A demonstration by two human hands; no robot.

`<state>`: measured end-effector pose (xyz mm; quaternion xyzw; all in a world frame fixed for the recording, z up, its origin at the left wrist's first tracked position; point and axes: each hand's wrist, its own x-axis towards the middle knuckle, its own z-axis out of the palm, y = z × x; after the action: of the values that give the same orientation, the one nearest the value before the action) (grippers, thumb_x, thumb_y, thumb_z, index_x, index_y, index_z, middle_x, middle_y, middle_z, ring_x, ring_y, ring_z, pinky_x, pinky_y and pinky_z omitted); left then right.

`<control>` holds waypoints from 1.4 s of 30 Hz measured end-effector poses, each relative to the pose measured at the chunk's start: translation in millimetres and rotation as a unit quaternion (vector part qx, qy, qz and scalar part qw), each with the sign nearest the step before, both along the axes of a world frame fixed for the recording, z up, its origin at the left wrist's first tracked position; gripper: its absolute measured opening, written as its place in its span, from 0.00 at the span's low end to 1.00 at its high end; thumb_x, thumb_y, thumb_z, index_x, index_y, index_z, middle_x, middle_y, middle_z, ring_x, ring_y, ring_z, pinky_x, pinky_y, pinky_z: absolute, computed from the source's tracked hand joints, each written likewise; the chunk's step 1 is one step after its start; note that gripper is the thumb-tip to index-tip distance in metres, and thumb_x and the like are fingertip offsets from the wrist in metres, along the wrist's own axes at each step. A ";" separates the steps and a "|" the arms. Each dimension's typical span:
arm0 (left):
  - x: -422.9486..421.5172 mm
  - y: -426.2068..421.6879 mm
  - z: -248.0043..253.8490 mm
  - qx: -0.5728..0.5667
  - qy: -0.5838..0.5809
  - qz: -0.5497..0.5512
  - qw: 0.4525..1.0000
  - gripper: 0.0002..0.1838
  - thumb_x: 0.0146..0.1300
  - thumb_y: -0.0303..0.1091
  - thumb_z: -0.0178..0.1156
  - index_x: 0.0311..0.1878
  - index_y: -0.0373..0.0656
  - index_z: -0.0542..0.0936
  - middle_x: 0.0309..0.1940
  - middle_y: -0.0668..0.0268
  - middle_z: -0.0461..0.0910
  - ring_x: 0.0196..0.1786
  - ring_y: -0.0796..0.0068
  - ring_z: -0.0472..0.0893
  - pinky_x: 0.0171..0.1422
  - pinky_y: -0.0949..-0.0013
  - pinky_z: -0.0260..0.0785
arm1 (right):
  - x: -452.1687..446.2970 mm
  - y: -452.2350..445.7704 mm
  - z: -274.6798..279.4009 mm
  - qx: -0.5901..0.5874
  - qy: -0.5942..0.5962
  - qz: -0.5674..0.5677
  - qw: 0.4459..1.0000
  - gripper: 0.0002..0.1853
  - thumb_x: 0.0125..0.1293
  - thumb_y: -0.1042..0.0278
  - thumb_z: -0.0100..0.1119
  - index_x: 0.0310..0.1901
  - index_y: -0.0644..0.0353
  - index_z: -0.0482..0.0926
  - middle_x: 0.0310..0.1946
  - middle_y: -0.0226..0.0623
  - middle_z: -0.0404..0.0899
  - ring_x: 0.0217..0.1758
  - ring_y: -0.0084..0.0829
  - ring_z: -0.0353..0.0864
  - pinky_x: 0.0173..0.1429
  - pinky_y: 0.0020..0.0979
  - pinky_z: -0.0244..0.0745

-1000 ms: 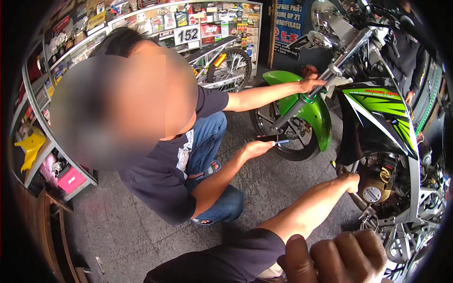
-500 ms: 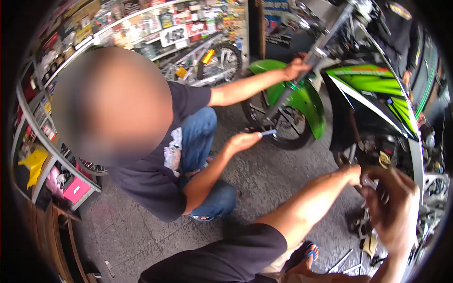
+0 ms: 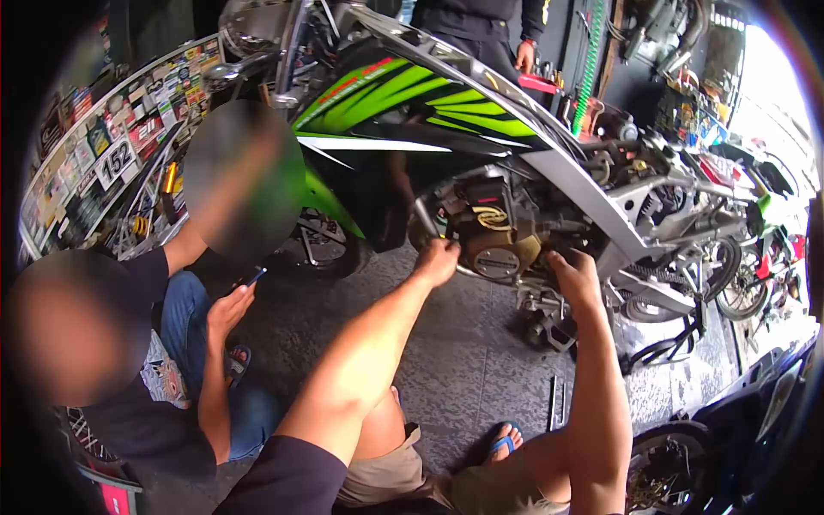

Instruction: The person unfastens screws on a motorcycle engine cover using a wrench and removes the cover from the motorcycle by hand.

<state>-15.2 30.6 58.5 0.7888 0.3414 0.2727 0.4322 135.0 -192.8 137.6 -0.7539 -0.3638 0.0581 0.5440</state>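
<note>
A green and black motorcycle (image 3: pixel 403 112) stands side-on in front of me, its engine (image 3: pixel 498 257) exposed below the fairing. My left hand (image 3: pixel 439 262) is closed at the front lower side of the engine, near the silver pipe (image 3: pixel 425 219). What lies in its fingers is hidden. At the rear of the round engine cover, my right hand (image 3: pixel 577 273) reaches in with its thumb showing and its fingers bent out of sight. Whatever it grips cannot be made out.
On the left a co-worker in a dark shirt (image 3: pixel 154 429) crouches, holding a phone-like object (image 3: pixel 257 275). Another person (image 3: pixel 481 34) stands behind the motorcycle. Long metal tools (image 3: pixel 553 403) lie on the floor by my foot. More motorcycles (image 3: pixel 747 266) stand at the right.
My view has swung right toward the engine. My right hand, raised close to me before, has moved out to the engine. My left hand stays low at its front.
</note>
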 end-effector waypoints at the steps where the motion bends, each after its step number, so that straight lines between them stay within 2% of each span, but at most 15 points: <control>1: 4.1 -2.7 -0.7 -0.033 -0.002 0.043 0.999 0.20 0.64 0.45 0.54 0.38 0.33 0.81 0.35 0.46 0.83 0.43 0.49 0.83 0.46 0.54 0.71 | 8.0 0.0 -9.3 -0.025 0.000 -0.020 0.999 0.16 0.64 0.62 0.61 0.41 0.70 0.81 0.30 0.33 0.81 0.31 0.23 0.74 0.38 0.30 0.70; 4: 23.5 -7.3 6.1 -0.043 -0.090 0.130 0.986 0.22 0.63 0.46 0.57 0.33 0.30 0.80 0.30 0.48 0.82 0.40 0.53 0.84 0.44 0.54 0.71 | 35.3 15.9 -16.9 -0.021 -0.021 -0.080 0.996 0.16 0.64 0.61 0.60 0.42 0.70 0.81 0.31 0.35 0.82 0.33 0.26 0.76 0.41 0.31 0.72; 6: 30.2 -15.1 5.9 -0.153 -0.136 0.210 0.956 0.29 0.58 0.47 0.62 0.51 0.27 0.77 0.49 0.44 0.80 0.56 0.51 0.78 0.60 0.58 0.66 | 35.6 25.9 -14.2 0.026 0.056 -0.102 0.993 0.22 0.62 0.57 0.60 0.48 0.70 0.80 0.43 0.53 0.84 0.49 0.44 0.83 0.56 0.36 0.72; 7: 37.9 -7.4 -8.2 -0.184 -0.170 0.193 0.949 0.34 0.58 0.47 0.63 0.59 0.26 0.72 0.57 0.42 0.74 0.62 0.51 0.74 0.65 0.59 0.62 | 29.0 31.4 -14.0 0.052 0.034 -0.134 0.989 0.22 0.62 0.58 0.60 0.48 0.71 0.80 0.43 0.54 0.83 0.51 0.45 0.82 0.56 0.36 0.72; 11: 42.4 -20.8 3.0 -0.230 -0.219 0.194 0.928 0.27 0.59 0.42 0.62 0.53 0.28 0.76 0.52 0.45 0.78 0.56 0.56 0.77 0.60 0.60 0.65 | 38.9 48.7 -43.1 0.036 0.103 -0.143 0.984 0.27 0.64 0.54 0.60 0.56 0.71 0.75 0.50 0.56 0.80 0.56 0.47 0.79 0.60 0.37 0.69; 14: 52.0 -2.7 -20.2 -0.196 -0.251 0.190 0.929 0.20 0.60 0.40 0.60 0.47 0.32 0.80 0.42 0.51 0.82 0.47 0.62 0.80 0.52 0.62 0.69 | 7.6 46.6 -16.2 0.065 0.121 -0.151 0.979 0.26 0.66 0.55 0.59 0.54 0.73 0.76 0.47 0.50 0.82 0.51 0.38 0.80 0.57 0.33 0.70; 16: 47.6 4.7 -20.6 -0.104 -0.215 0.135 0.962 0.16 0.60 0.40 0.59 0.42 0.36 0.82 0.33 0.54 0.84 0.39 0.59 0.83 0.46 0.60 0.71 | 12.4 50.6 -20.5 0.090 0.146 -0.124 0.977 0.28 0.66 0.53 0.59 0.57 0.72 0.74 0.49 0.49 0.81 0.52 0.37 0.78 0.59 0.32 0.69; 17: 46.7 6.0 -21.5 0.044 -0.158 0.135 0.977 0.15 0.63 0.41 0.56 0.40 0.37 0.82 0.31 0.50 0.82 0.38 0.51 0.83 0.44 0.56 0.72 | 15.1 51.6 -22.2 0.117 0.170 -0.100 0.973 0.31 0.66 0.52 0.59 0.60 0.72 0.72 0.50 0.48 0.80 0.54 0.36 0.77 0.60 0.32 0.67; 20: 43.3 11.8 -21.3 0.140 -0.046 0.128 0.981 0.16 0.65 0.42 0.53 0.37 0.38 0.81 0.33 0.47 0.81 0.40 0.45 0.81 0.44 0.52 0.72 | 21.5 53.1 -23.3 0.103 0.175 -0.072 0.976 0.30 0.67 0.51 0.58 0.59 0.71 0.74 0.50 0.47 0.80 0.53 0.34 0.77 0.60 0.32 0.68; 26: 36.4 31.9 -44.3 0.245 -0.031 0.040 0.968 0.15 0.68 0.41 0.51 0.38 0.39 0.81 0.31 0.48 0.81 0.35 0.48 0.81 0.35 0.51 0.72 | 23.8 57.2 -21.5 0.084 0.142 -0.108 0.980 0.26 0.70 0.52 0.54 0.51 0.73 0.78 0.41 0.43 0.82 0.42 0.30 0.79 0.51 0.30 0.71; 28: 32.6 35.4 -46.2 0.472 0.009 -0.010 0.882 0.12 0.68 0.35 0.50 0.43 0.39 0.79 0.30 0.52 0.80 0.31 0.53 0.81 0.32 0.53 0.72 | 28.1 59.1 -23.0 0.068 0.160 -0.087 0.981 0.27 0.71 0.51 0.54 0.50 0.74 0.79 0.40 0.43 0.83 0.41 0.29 0.79 0.50 0.30 0.71; 29: 31.8 36.8 -45.9 0.520 0.058 -0.019 0.852 0.11 0.66 0.30 0.49 0.47 0.38 0.77 0.30 0.55 0.79 0.30 0.56 0.81 0.31 0.56 0.72 | 29.1 62.0 -24.3 0.073 0.149 -0.097 0.981 0.27 0.71 0.50 0.54 0.50 0.74 0.79 0.40 0.44 0.83 0.41 0.29 0.79 0.50 0.30 0.71; 36: 34.7 45.9 -51.3 0.523 0.049 -0.031 0.851 0.08 0.63 0.30 0.50 0.40 0.38 0.77 0.30 0.54 0.79 0.30 0.55 0.81 0.31 0.55 0.72 | 30.7 67.4 -25.8 0.090 0.128 -0.111 0.981 0.27 0.72 0.51 0.51 0.49 0.75 0.79 0.40 0.46 0.84 0.42 0.30 0.78 0.51 0.31 0.71; 38: 34.5 42.2 -48.4 0.381 -0.045 -0.039 0.923 0.08 0.62 0.30 0.50 0.38 0.39 0.76 0.30 0.53 0.79 0.30 0.54 0.81 0.31 0.55 0.71 | 30.7 68.9 -28.9 0.102 0.121 -0.098 0.982 0.28 0.72 0.51 0.51 0.50 0.76 0.78 0.40 0.46 0.83 0.43 0.31 0.78 0.52 0.31 0.71; 42: 34.0 40.7 -46.4 0.385 -0.064 -0.026 0.920 0.09 0.63 0.33 0.50 0.38 0.40 0.77 0.28 0.53 0.80 0.29 0.51 0.80 0.31 0.54 0.71 | 28.7 69.7 -24.9 0.091 0.115 -0.130 0.981 0.28 0.73 0.51 0.49 0.52 0.76 0.77 0.42 0.51 0.83 0.44 0.34 0.79 0.53 0.32 0.70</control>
<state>18.8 71.3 12.1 0.8838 0.1611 0.4215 0.1233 163.7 -123.1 112.8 -0.7304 -0.2018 0.0403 0.6513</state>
